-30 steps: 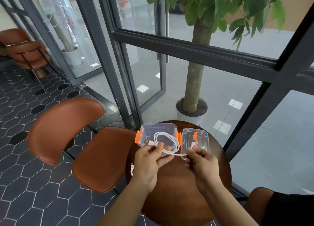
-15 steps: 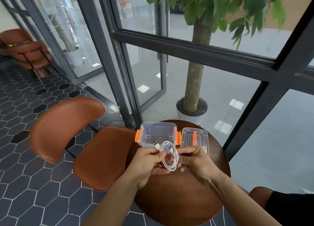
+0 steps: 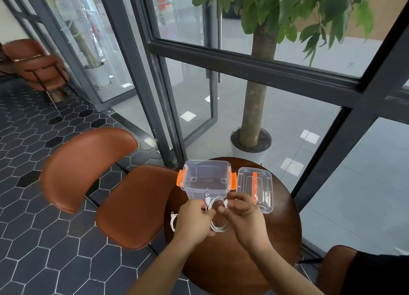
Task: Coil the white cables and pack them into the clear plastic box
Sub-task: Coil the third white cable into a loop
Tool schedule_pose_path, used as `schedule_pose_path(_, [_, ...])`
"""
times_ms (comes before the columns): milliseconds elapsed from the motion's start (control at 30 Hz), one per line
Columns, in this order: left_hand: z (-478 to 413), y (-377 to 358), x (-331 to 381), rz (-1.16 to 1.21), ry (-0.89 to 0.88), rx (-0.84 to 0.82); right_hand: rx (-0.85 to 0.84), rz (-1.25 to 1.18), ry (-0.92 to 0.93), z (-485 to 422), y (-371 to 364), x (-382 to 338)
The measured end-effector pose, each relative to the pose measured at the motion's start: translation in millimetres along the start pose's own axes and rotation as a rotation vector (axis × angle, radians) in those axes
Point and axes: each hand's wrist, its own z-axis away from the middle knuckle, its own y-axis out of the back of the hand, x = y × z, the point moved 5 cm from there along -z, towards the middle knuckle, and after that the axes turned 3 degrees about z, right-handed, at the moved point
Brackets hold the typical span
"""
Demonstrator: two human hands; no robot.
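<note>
Seated at small round brown table, beside glass wall.

My left hand gripped the coiled white cable, fingers curled round the bundle at its left side. Loops hung out below and to the right of my knuckles. The metal USB plug stuck up from the top of the coil, just in front of the near wall of the box.

My right hand met the coil from the other side, fingers curled in, thumb and forefinger pinching a strand near the top of the loops. Exact contact partly hidden by my own fingers.

The coil was held above the table, just short of the clear plastic box, not inside it. The box stood upright and open at the far edge of the table, an orange latch on each short side; I saw no cable inside.

The lid lay flat just right of the box, orange strip down its middle. My right hand overlapped its near corner in view.

A second white cable lay on the table, loosely looped, just left of my left hand, close to the table edge.

Brown chair to the left. Potted tree behind the glass.
</note>
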Motion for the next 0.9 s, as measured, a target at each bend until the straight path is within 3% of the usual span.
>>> schedule_pose_path(133, [2,5,-5,0.080,0.048,0.021,0.116,-0.060,0.108,3,14,-9])
schedule_pose_path(367, [2,6,13,0.180,-0.043,0.081,0.286,-0.599,-0.339,-3,10,11])
schedule_pose_path(500, [2,1,5,0.073,-0.158,0.088,0.073,-0.733,-0.627,-12,-1,31])
schedule_pose_path(567, [2,-1,2,0.032,-0.203,0.031,-0.060,-0.710,-0.676,-14,-3,37])
schedule_pose_path(800, [-2,0,1,-0.036,-0.226,-0.078,-0.236,-0.520,-0.529,-14,-7,32])
schedule_pose_path(900, [-3,1,0,-0.058,-0.185,-0.080,-0.309,-0.581,-0.485,-8,-9,22])
